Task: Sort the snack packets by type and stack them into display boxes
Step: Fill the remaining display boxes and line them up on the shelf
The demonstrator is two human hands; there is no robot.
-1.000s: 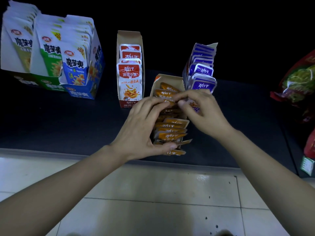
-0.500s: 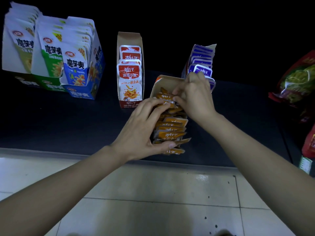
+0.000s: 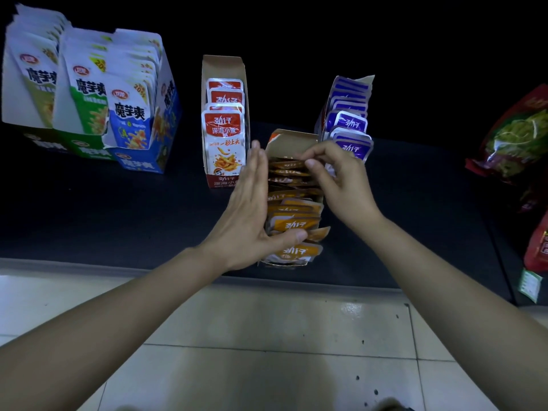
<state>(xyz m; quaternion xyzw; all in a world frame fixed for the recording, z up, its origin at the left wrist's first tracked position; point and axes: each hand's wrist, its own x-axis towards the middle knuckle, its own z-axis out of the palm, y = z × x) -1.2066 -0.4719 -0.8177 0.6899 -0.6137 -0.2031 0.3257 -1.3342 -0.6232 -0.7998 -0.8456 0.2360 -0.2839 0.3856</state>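
A narrow cardboard display box (image 3: pixel 292 142) stands on the dark shelf, filled with several orange snack packets (image 3: pixel 292 222). My left hand (image 3: pixel 250 206) lies flat against the box's left side, fingers straight, thumb across the front packets. My right hand (image 3: pixel 338 176) is over the box's far right part, with thumb and fingers pinching the top edge of a rear orange packet. A box of red packets (image 3: pixel 224 134) stands to the left, and a box of purple packets (image 3: pixel 348 123) stands behind my right hand.
A large blue and green box with white pouches (image 3: pixel 89 93) sits at the far left of the dark shelf (image 3: pixel 103 221). Red and green bags (image 3: pixel 522 137) lie at the right edge. A pale tiled floor (image 3: pixel 267 336) lies below the shelf edge.
My left hand has flattened from a curled grip on top of the packets to a straight palm along the box's left side. My right hand shifted slightly right, still at the rear packets.
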